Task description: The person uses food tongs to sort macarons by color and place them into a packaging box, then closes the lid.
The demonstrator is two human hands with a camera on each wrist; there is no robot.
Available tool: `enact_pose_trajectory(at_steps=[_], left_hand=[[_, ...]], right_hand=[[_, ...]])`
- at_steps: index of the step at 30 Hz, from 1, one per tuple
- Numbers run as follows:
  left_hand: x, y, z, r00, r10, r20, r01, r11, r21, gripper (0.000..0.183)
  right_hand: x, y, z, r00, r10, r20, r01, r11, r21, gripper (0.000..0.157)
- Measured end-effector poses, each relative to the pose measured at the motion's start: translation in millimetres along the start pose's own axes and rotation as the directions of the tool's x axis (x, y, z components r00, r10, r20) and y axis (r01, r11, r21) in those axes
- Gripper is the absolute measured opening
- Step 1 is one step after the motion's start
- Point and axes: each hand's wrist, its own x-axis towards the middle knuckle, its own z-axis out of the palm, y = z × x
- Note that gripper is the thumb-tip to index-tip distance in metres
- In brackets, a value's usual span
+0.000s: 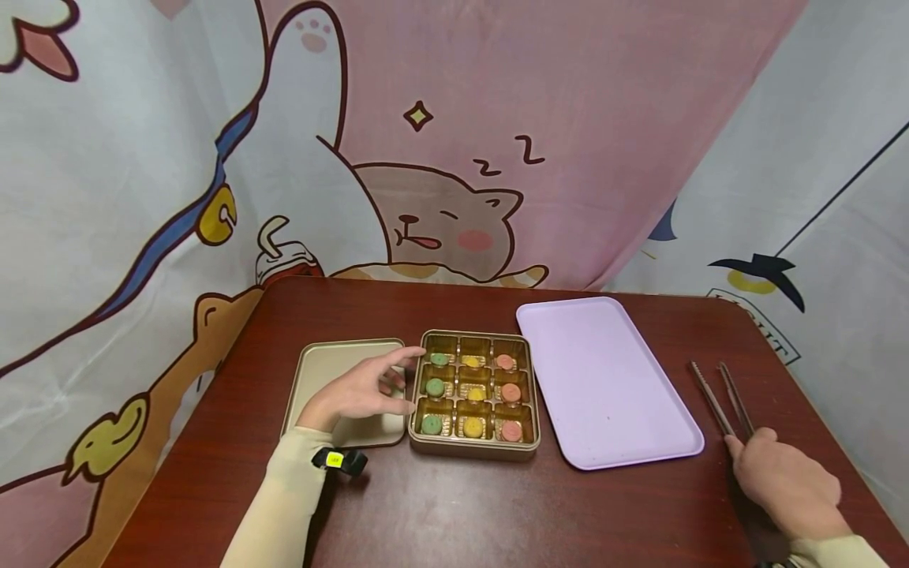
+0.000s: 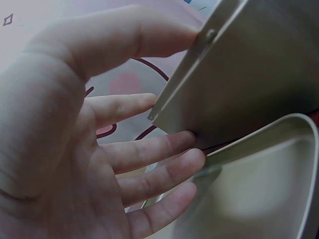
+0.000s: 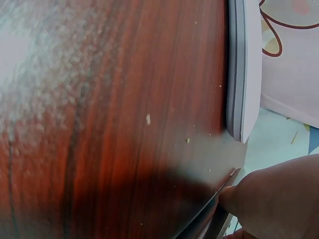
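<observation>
A square tin [image 1: 472,447] with a gold divided insert stands mid-table. Its compartments hold small round biscuit-like pieces: green [image 1: 435,386] on the left, yellow [image 1: 473,427] in the middle, pink [image 1: 510,392] on the right. My left hand [image 1: 360,388] touches the tin's left side with thumb and fingertips, fingers spread and nearly straight; the left wrist view shows them against the tin wall [image 2: 249,74]. Under that hand lies a shallow lid [image 1: 312,371]. At the right, my right hand [image 1: 790,483] grips metal tongs [image 1: 712,400], their tips apart and pointing away from me.
A pale purple tray [image 1: 604,379] lies between the tin and the tongs, close to the tin's right side. Small crumbs [image 3: 148,119] dot the brown table [image 1: 454,505]. A printed cloth [image 1: 604,118] hangs behind and beside the table.
</observation>
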Motion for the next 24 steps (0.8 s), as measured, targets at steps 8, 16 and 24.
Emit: enact_pose_trajectory(at_steps=[8, 16, 24], left_hand=[[0.2, 0.6, 0.2, 1.0, -0.001, 0.002, 0.001, 1.0, 0.001, 0.089], [-0.1, 0.8, 0.4, 1.0, -0.006, 0.0, 0.006, 1.0, 0.001, 0.089], [-0.3, 1.3, 0.7, 1.0, -0.007, 0.0, 0.007, 1.0, 0.006, 0.089]], right_hand=[[0.9, 2.1, 0.8, 1.0, -0.004, 0.004, 0.004, 1.0, 0.012, 0.052], [0.1, 2.1, -0.1, 1.0, 0.012, 0.005, -0.012, 1.0, 0.016, 0.062], [-7.7, -1.8, -10.4, 0.993, -0.023, -0.112, 0.024, 1.0, 0.013, 0.064]])
